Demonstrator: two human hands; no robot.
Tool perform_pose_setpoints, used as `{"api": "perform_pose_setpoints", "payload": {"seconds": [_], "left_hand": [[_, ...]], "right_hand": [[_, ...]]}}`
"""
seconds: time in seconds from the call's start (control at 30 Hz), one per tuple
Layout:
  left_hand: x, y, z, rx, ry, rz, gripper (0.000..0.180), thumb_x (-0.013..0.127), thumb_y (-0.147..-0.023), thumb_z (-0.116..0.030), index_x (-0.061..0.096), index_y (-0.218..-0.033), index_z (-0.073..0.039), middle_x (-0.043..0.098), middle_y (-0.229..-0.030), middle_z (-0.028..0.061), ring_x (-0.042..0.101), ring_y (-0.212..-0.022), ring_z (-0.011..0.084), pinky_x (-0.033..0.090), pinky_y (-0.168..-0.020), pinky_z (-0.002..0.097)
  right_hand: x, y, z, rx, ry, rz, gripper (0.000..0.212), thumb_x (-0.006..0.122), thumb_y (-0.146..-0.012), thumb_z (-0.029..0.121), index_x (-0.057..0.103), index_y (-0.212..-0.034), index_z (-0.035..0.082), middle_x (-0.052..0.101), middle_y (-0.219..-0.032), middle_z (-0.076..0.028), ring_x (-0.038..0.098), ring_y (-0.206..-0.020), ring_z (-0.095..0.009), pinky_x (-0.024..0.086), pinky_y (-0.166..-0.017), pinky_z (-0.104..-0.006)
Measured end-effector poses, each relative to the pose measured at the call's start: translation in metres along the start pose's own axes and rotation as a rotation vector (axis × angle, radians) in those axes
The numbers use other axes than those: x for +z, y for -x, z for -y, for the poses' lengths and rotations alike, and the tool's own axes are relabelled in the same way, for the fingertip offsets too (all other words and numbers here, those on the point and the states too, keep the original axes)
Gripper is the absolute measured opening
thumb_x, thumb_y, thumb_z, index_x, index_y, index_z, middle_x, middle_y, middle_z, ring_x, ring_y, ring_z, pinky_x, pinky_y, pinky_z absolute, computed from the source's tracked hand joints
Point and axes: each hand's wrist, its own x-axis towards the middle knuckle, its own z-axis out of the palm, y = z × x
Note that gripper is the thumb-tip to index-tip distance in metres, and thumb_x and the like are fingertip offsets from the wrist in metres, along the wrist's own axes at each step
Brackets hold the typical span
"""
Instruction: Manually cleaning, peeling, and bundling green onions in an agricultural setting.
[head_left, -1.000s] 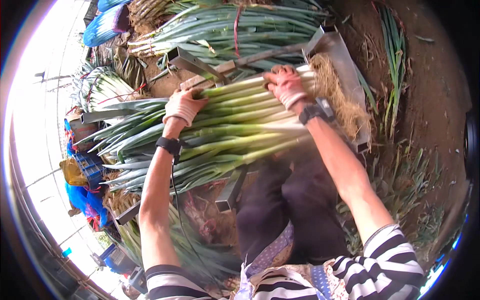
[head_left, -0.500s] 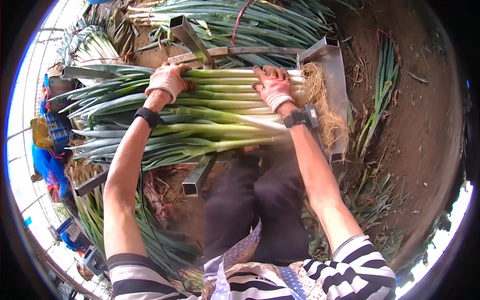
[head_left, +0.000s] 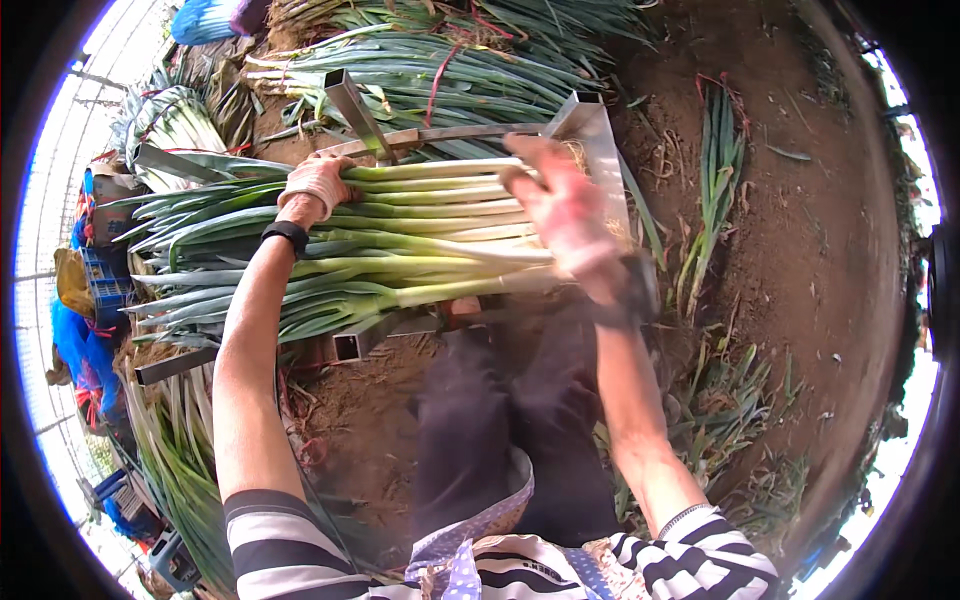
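Observation:
A thick pile of long green onions (head_left: 440, 225) lies crosswise in a metal frame (head_left: 360, 118), leaves to the left and white stalks to the right. Gloved in pale pink, my left hand (head_left: 318, 185) is closed over the far stalks, about where the leaves turn pale. My right hand (head_left: 565, 205), also gloved, is blurred by motion above the root end. Its fingers look stretched apart, and no object shows in them. It hides most of the roots. A flat metal plate (head_left: 602, 150) stands at the root end.
More green onions (head_left: 450, 75) lie beyond the frame, some tied with red string. A small bundle (head_left: 715, 180) rests on the soil to the right, with loose leaves (head_left: 735, 400) nearer. Blue crates (head_left: 108, 285) stand at the left. Square metal posts (head_left: 358, 342) jut out from the frame.
My right hand has lifted off the stalks and moved toward the root end, now blurred. My left hand stays on the pile. The whole view has shifted slightly.

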Motion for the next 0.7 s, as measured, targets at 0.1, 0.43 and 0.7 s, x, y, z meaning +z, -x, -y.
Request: {"api": "perform_pose_setpoints", "payload": {"seconds": [0.1, 0.43, 0.7], "left_hand": [[0.013, -0.003, 0.017, -0.006, -0.034, -0.034, 0.055, 0.076, -0.066, -0.039, 0.06, -0.116, -0.022, 0.057, -0.115, 0.0141, 0.055, -0.107, 0.0309, 0.046, -0.09, 0.0395], [0.004, -0.005, -0.003, 0.099, -0.157, -0.092, 0.065, 0.075, -0.067, -0.038, 0.051, -0.123, -0.017, 0.056, -0.119, 0.0125, 0.051, -0.111, 0.0294, 0.041, -0.094, 0.0398], [-0.038, 0.013, -0.006, 0.141, -0.092, -0.047, 0.06, 0.072, -0.068, -0.035, 0.055, -0.122, -0.015, 0.062, -0.108, 0.0178, 0.059, -0.1, 0.0335, 0.046, -0.087, 0.0408]], "right_hand": [[-0.08, 0.042, 0.053, 0.022, 0.054, -0.168, 0.03, 0.058, -0.078, -0.003, 0.063, -0.107, 0.007, 0.06, -0.101, -0.011, 0.061, -0.084, -0.023, 0.05, -0.069, -0.0317], [-0.246, 0.356, -0.016, 0.892, 0.813, -0.112, 0.029, 0.056, -0.082, 0.023, 0.062, -0.108, 0.012, 0.061, -0.105, -0.011, 0.058, -0.096, -0.031, 0.046, -0.083, -0.0397], [-0.227, 0.429, -0.069, 1.127, 0.636, -0.136, 0.03, 0.057, -0.079, 0.03, 0.065, -0.103, 0.015, 0.062, -0.101, -0.013, 0.058, -0.092, -0.033, 0.046, -0.079, -0.0399]]}}
